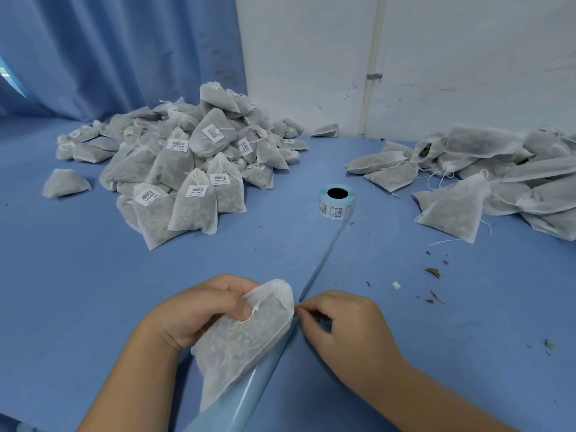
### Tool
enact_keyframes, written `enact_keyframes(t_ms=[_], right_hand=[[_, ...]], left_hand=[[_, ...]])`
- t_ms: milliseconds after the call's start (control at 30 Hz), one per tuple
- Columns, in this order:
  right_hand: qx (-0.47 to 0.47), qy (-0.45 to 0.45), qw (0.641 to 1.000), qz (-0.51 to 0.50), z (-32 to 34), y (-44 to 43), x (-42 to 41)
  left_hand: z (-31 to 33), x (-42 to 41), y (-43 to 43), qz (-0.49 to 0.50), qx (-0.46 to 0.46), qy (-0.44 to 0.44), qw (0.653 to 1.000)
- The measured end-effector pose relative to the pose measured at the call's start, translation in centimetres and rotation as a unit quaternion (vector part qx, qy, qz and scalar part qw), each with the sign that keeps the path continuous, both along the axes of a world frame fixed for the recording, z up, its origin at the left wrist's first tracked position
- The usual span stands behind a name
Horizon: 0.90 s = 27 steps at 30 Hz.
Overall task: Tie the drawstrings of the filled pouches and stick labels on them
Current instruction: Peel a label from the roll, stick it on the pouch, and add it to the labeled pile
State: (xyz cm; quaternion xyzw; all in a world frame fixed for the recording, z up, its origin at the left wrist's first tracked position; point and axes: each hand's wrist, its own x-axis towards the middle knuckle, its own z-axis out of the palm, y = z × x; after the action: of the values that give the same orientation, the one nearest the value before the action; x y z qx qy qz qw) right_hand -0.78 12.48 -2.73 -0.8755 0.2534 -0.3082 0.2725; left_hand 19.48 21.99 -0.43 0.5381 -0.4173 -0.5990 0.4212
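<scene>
A filled white pouch (243, 341) lies tilted near the table's front edge. My left hand (199, 310) grips its gathered neck, fingers curled round the top. Just right of the neck, my right hand (339, 322) pinches something small at the pouch's edge, likely the drawstring; the string itself is hard to see. A roll of barcode labels (336, 202) stands mid-table, and its blue backing strip (324, 260) trails toward my hands and runs under the pouch.
A big heap of labelled, tied pouches (187, 163) fills the back left. Unlabelled pouches (486, 179) are piled at the right. Bits of dried herb (433, 272) are scattered on the blue table (93, 291). A wall and a curtain stand behind.
</scene>
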Motion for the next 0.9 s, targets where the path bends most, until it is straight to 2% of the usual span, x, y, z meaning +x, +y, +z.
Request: enact_keyframes(t_ms=[333,567,900], right_hand=[[0.121,0.002,0.993,-0.010,0.1,-0.9,-0.2],[0.130,-0.001,0.991,-0.012,0.1,-0.9,-0.1],[0.199,-0.025,0.979,-0.026,0.7,-1.6,-1.2]], left_hand=[[0.4,-0.2,0.2,0.012,0.011,-0.049,0.999],[0.0,-0.4,0.1,-0.038,0.015,-0.043,0.998],[0.0,0.0,0.4,-0.011,0.044,-0.052,0.998]])
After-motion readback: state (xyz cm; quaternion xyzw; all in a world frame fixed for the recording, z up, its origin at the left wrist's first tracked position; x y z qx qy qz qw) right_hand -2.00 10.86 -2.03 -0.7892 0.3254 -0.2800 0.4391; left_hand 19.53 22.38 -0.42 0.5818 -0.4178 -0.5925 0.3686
